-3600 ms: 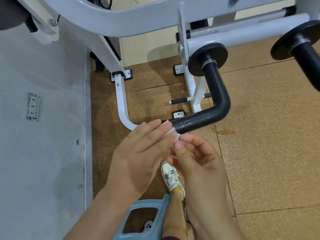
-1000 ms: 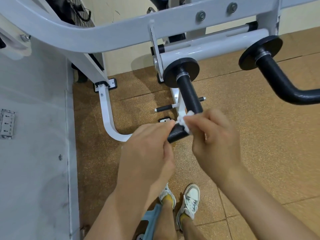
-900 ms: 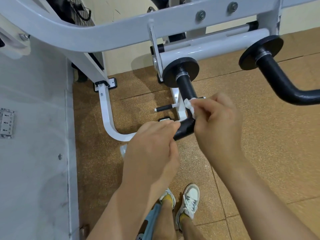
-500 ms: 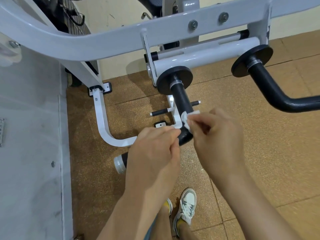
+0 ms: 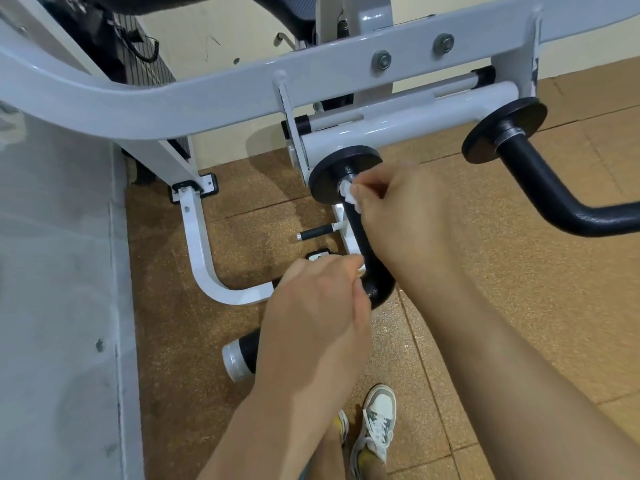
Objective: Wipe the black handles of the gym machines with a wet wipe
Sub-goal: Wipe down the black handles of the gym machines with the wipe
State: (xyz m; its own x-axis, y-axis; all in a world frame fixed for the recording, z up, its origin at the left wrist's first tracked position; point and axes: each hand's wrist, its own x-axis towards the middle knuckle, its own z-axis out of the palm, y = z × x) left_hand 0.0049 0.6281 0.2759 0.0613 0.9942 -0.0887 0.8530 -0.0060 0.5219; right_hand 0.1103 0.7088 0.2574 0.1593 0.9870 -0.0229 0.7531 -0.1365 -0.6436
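A black bent handle [image 5: 375,278] hangs from a black disc [image 5: 329,174] on the white machine. My right hand [image 5: 401,220] pinches a small white wet wipe [image 5: 348,194] against the top of the handle's upright part, just below the disc. My left hand [image 5: 311,317] is closed around the handle's lower bar, whose silver-capped end [image 5: 237,356] sticks out to the left. A second black handle [image 5: 540,188] juts out at the right, untouched.
The machine's white frame [image 5: 207,95] arches across the top, with a white floor leg [image 5: 199,258] at left. A grey wall [image 5: 59,289] runs down the left side. Brown rubber floor tiles [image 5: 519,306] lie below, with my shoes [image 5: 377,424] near the bottom.
My right hand has slid the wipe up the handle's upright part from the bend to just under the disc. My left hand keeps its hold on the lower bar.
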